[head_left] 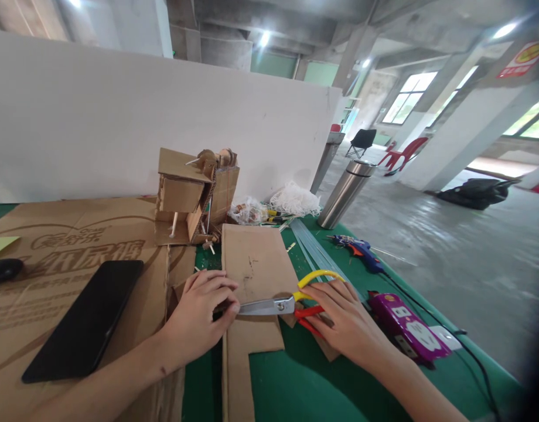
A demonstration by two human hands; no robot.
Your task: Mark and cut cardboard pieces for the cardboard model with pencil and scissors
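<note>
My right hand [335,310] is closed round the handles of a pair of scissors [269,306], one yellow and one red. The blades lie together and point left across a piece of cardboard [261,252]. My left hand [205,308] is at the cardboard's left edge, fingers bent and thumb close to them. The blade tips reach its thumb; whether it pinches them or the cardboard edge is hidden. Below the scissors, another cut cardboard piece [238,375] with a long strip runs toward me.
A cardboard model [186,199] stands behind my left hand. Left, a black phone [85,319] lies on a large cardboard sheet [14,346]. On the green table are clear glue sticks [316,249], a glue gun [360,255], a purple power strip [408,328] and a steel flask [346,193].
</note>
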